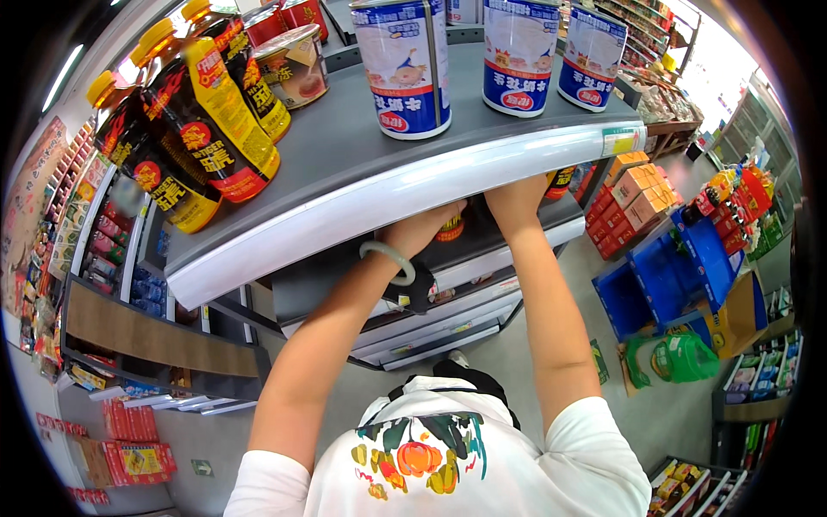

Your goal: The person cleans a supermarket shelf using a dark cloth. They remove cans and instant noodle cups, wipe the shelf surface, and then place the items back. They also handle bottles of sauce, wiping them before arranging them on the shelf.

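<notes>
Both arms reach under the top shelf of a store rack, towards the shelf below. My left hand (423, 227), a pale green bangle (389, 261) at its wrist, is beside a dark can or bottle with a yellow and red base (450, 231); its fingers are partly hidden by the top shelf's edge. My right hand (517, 197) is further right, its fingers hidden under the same edge, near another dark, yellow and red package (559, 182). Whether either hand grips anything does not show. A dark cloth-like item (421, 289) hangs at the lower shelf below my left wrist.
The top shelf's white price rail (387, 197) crosses above both wrists. On that shelf stand several energy drink bottles (216, 129) and several blue and white cans (406, 71). Blue crates (665, 278), red boxes (610, 223) and a green-wrapped pack (675, 358) are on the floor at right.
</notes>
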The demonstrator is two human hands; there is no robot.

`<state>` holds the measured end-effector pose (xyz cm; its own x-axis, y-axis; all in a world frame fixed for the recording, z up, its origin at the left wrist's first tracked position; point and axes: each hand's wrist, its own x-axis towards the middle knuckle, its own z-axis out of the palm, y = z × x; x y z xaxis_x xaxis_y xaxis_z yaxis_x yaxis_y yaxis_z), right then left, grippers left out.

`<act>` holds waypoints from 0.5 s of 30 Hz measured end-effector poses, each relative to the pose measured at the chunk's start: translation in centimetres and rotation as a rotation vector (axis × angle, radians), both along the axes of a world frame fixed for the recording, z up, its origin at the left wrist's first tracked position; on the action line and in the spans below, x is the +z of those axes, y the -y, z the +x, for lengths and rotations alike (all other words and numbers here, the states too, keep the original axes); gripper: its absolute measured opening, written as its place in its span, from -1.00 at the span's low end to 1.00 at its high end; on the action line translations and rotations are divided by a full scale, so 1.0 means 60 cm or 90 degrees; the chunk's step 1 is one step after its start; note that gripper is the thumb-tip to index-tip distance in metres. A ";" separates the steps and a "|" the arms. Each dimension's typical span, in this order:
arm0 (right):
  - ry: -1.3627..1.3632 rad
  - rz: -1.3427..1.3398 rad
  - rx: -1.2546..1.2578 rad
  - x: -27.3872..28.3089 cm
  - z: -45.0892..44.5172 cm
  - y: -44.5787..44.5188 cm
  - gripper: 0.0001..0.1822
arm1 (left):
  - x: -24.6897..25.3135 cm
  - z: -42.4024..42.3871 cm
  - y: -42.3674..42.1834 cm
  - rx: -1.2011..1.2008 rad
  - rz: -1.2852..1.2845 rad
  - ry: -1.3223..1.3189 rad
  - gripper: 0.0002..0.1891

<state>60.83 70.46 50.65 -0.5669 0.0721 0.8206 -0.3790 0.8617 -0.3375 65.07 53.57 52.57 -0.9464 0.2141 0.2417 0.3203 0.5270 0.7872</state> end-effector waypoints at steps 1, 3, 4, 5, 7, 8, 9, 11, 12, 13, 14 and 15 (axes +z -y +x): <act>0.008 0.005 -0.015 0.003 0.006 -0.004 -0.85 | -0.006 0.008 0.007 0.003 -0.012 -0.009 -0.45; 0.037 0.014 -0.020 0.017 0.019 0.004 -0.82 | -0.020 0.032 0.037 0.032 -0.040 -0.030 -0.39; 0.092 0.001 -0.040 0.026 0.028 0.013 -0.81 | -0.021 0.047 0.048 0.037 -0.034 -0.041 -0.36; 0.148 -0.010 -0.061 0.038 0.041 0.020 -0.79 | -0.020 0.064 0.056 0.040 -0.028 -0.051 -0.33; 0.213 -0.042 -0.051 0.053 0.069 0.031 -0.73 | -0.010 0.093 0.068 0.052 -0.054 -0.087 -0.25; 0.171 -0.069 -0.014 0.048 0.084 0.032 -0.73 | -0.001 0.107 0.067 0.064 -0.075 -0.056 -0.24; 0.130 -0.095 0.027 0.040 0.099 0.033 -0.72 | 0.006 0.122 0.066 0.079 -0.094 -0.023 -0.23; 0.023 -0.103 0.059 0.024 0.125 0.037 -0.68 | 0.023 0.151 0.069 0.052 -0.133 0.013 -0.19; 0.000 -0.115 0.042 0.020 0.146 0.045 -0.67 | 0.011 0.163 0.077 0.035 -0.207 -0.026 -0.23; -0.002 -0.134 0.082 0.013 0.163 0.040 -0.67 | 0.007 0.182 0.083 0.012 -0.184 -0.024 -0.24; -0.006 -0.153 0.120 0.008 0.179 0.033 -0.66 | 0.007 0.202 0.089 -0.013 -0.161 -0.026 -0.25; -0.024 -0.189 0.149 0.008 0.196 0.032 -0.66 | 0.018 0.223 0.092 -0.010 -0.121 -0.042 -0.27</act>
<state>72.58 68.55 51.12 -0.5654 0.1821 0.8045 -0.5713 0.6171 -0.5412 78.46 48.05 53.62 -0.9259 0.2767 0.2570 0.3775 0.6589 0.6507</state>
